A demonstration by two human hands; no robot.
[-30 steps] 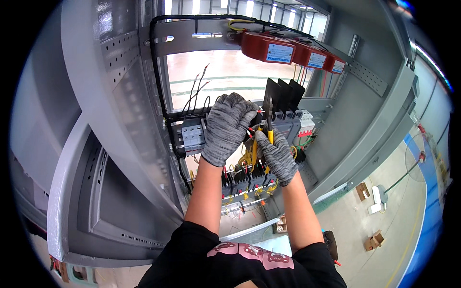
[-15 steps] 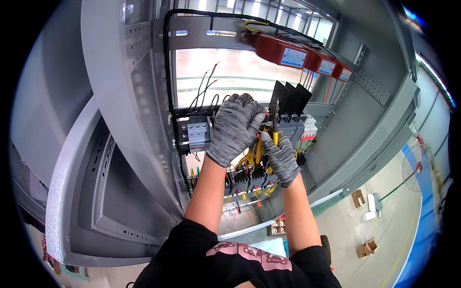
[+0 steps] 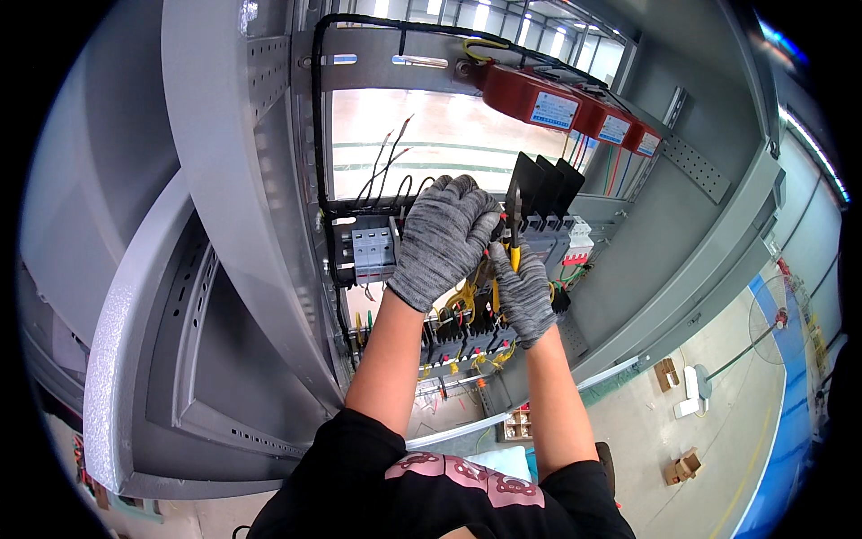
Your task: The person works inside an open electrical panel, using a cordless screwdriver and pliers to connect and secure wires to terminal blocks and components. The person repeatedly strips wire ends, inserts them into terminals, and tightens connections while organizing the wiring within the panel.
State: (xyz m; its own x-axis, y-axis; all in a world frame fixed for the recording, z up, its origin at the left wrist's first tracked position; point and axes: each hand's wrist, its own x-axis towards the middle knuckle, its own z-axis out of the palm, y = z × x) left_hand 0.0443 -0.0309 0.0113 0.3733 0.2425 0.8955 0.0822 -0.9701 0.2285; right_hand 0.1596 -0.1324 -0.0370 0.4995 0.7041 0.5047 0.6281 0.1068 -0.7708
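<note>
Both hands wear grey knit gloves and work inside an open grey metal cabinet. My right hand (image 3: pixel 526 296) is closed around pliers (image 3: pixel 515 257) with yellow handles, their dark jaws pointing up. Close beside the jaws, my left hand (image 3: pixel 444 235) has its fingers curled and pinched together. A small red tip shows at those fingertips, but what they grip is mostly hidden. Behind the pliers rise tall black barrier plates (image 3: pixel 544 184). A grey circuit breaker (image 3: pixel 372 253) sits left of my left hand; a white breaker (image 3: pixel 579 241) with red parts is right of my right hand.
Red transformer blocks (image 3: pixel 539 99) hang on the upper rail. Loose black wires (image 3: pixel 382 166) stand up at the left. Below my hands runs a row of black terminals (image 3: pixel 467 341) with yellow wires. The cabinet door (image 3: pixel 135 341) stands at the left; a fan (image 3: pixel 705 382) and cardboard boxes are on the floor.
The view has shifted slightly. Both hands keep nearly the same pose, with the pliers still upright in my right hand beside the left fingertips.
</note>
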